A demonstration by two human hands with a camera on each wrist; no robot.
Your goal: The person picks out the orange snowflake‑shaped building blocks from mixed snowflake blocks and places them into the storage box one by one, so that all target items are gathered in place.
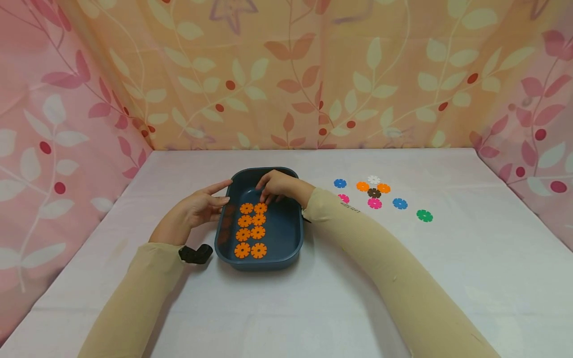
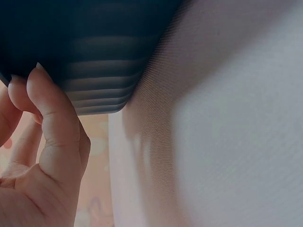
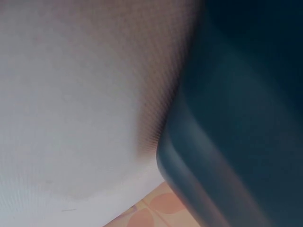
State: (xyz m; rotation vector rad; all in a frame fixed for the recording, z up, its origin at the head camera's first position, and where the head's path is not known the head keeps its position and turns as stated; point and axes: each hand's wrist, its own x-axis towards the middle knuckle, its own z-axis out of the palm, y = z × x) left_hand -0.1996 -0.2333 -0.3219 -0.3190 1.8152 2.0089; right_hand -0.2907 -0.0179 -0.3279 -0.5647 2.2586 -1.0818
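A dark blue rectangular tray (image 1: 293, 243) sits on the white-covered table. In it, orange notched flower-shaped discs (image 1: 244, 221) lie in two columns. My left hand (image 1: 197, 209) is at the tray's left side, thumb and index finger reaching its rim. The left wrist view shows these fingertips (image 2: 45, 87) against the dark outer wall. My right hand (image 1: 279, 185) reaches over the right rim into the tray. One of its fingers comes down at the far disc (image 1: 260, 208) of the right column. In the right wrist view only the tray's outer side (image 3: 227, 142) shows, with the hand hidden.
Right of the tray lie loose discs: blue (image 1: 400, 204), green (image 1: 424, 215), pink (image 1: 374, 203), brown (image 1: 374, 193), white (image 1: 373, 179) and orange (image 1: 383, 188). My right forearm passes in front of them. Patterned curtains (image 1: 291, 74) stand behind and beside the table.
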